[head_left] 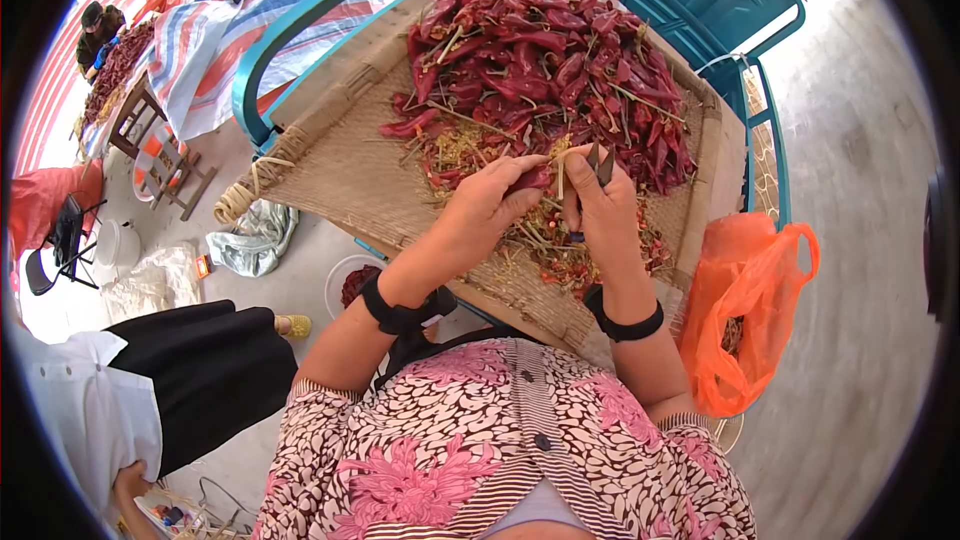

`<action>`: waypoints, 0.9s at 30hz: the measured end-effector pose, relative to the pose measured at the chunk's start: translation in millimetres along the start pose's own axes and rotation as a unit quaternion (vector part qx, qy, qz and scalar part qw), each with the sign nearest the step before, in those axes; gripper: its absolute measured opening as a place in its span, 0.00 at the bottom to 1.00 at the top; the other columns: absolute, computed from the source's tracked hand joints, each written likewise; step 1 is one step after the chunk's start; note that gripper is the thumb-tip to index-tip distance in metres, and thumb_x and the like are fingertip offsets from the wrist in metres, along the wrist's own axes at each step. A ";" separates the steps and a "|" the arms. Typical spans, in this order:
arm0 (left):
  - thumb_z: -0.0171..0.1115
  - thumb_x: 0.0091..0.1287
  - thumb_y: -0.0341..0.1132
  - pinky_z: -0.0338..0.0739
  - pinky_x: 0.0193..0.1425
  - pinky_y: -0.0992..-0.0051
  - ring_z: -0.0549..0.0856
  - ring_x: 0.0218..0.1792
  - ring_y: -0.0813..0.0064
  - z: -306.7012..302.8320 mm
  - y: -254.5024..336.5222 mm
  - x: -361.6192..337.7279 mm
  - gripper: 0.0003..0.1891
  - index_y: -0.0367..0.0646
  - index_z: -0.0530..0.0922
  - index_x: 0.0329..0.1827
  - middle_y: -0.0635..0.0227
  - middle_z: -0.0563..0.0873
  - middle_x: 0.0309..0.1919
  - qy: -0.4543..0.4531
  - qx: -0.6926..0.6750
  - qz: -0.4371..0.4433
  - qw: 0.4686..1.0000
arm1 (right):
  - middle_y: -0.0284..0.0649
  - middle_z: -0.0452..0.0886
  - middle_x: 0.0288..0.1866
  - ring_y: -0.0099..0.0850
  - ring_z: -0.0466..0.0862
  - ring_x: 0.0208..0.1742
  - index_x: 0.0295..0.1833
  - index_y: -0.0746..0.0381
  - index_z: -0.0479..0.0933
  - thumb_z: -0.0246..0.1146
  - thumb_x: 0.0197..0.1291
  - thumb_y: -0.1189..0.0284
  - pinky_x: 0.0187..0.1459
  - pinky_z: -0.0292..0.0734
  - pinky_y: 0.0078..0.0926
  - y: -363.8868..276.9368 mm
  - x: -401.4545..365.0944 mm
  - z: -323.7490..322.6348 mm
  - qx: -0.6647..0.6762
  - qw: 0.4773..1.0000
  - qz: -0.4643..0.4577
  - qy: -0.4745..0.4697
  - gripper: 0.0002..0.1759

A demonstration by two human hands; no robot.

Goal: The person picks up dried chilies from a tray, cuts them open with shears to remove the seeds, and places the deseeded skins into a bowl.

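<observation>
My left hand [486,208] is closed on a dried red chili pepper [535,180], with a pale stem [561,178] standing up between my two hands. My right hand [608,212] grips a pair of small scissors [604,162], dark blades pointing up and away from me. A blue bit of the handle shows below the palm. Both hands meet over a woven tray [345,165], just in front of a heap of dried red chilies [550,60]. Cut stems, yellow seeds and chili scraps [540,240] lie beneath my hands.
An orange plastic bag [745,310] hangs at the tray's right. Teal metal rails [300,25] surround the tray. A white basin [340,285] with chilies stands below left. One person in a black skirt [215,370] stands left; another person [97,35] is farther back near a wooden chair [160,145].
</observation>
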State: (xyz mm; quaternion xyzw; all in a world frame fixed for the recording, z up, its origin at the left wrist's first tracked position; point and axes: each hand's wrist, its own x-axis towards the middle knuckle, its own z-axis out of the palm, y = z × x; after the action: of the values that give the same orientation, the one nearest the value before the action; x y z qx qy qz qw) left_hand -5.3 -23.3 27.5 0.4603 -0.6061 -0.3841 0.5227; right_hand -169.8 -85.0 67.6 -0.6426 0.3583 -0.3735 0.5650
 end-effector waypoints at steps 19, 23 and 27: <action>0.55 0.73 0.28 0.73 0.41 0.80 0.76 0.35 0.81 18.1 -6.6 -12.9 0.06 0.36 0.76 0.49 0.69 0.80 0.34 0.151 -0.031 -0.002 0.988 | 0.37 0.83 0.43 0.22 0.81 0.32 0.43 0.62 0.79 0.66 0.58 0.79 0.30 0.75 0.22 19.1 -16.1 26.2 -0.235 0.953 -0.165 0.100 0.08; 0.54 0.74 0.29 0.72 0.41 0.81 0.75 0.36 0.83 21.8 -6.6 -9.2 0.07 0.37 0.76 0.50 0.72 0.79 0.35 0.174 -0.095 -0.085 0.977 | 0.38 0.83 0.42 0.33 0.82 0.33 0.39 0.61 0.76 0.66 0.54 0.81 0.31 0.77 0.23 21.9 -22.0 41.3 -0.435 0.838 -0.308 0.121 0.08; 0.52 0.76 0.31 0.70 0.42 0.82 0.73 0.37 0.85 17.9 -11.2 -10.1 0.08 0.37 0.75 0.50 0.74 0.77 0.35 0.098 -0.223 -0.078 0.967 | 0.37 0.83 0.42 0.25 0.82 0.33 0.40 0.63 0.76 0.65 0.58 0.80 0.31 0.76 0.21 24.3 -18.2 38.2 -0.220 0.942 -0.222 0.120 0.06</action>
State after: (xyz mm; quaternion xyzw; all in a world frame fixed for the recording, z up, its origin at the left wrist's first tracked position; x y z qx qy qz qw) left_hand -20.9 -17.1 11.2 0.4133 -0.4134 -0.5019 0.6374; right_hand -145.5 -54.0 38.9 -0.7644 0.3453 -0.4757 0.2649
